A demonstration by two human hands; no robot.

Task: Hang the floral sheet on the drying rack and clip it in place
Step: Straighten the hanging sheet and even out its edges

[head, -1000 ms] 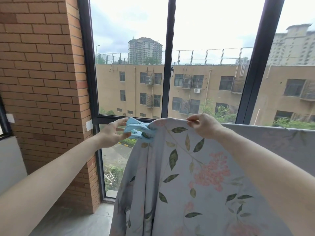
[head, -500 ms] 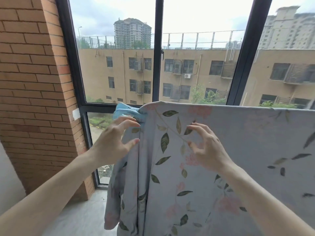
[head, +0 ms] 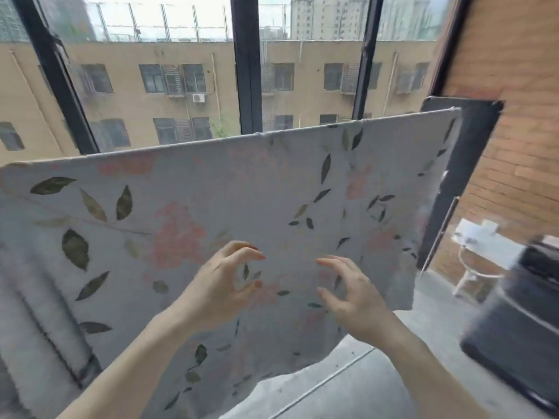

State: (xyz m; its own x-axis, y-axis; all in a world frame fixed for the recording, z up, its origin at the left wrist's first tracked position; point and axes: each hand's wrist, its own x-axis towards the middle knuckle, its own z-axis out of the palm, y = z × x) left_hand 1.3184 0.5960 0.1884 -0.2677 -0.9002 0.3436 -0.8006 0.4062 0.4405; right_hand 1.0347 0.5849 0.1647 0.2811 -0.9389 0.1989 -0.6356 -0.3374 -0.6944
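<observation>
- Both your hands hover before the hanging floral sheet [head: 230, 189], holding nothing.
- Your left hand [head: 219, 290] and right hand [head: 352, 294] have fingers loosely curled, apart.

The floral sheet [head: 242, 192] pretty much walls off the whole front, hanging from its top edge right across the window frame [head: 248, 65], so there's no reaching straight through. Both hands, left hand [head: 220, 285] and right hand [head: 352, 294], hover in front of it with an open gap between them. Room opens up past the sheet's right edge and over the bare floor [head: 348, 388] below its hem. Further right, a dark bin [head: 520, 322] and a white stand [head: 475, 258] crowd the brick wall [head: 520, 131].
</observation>
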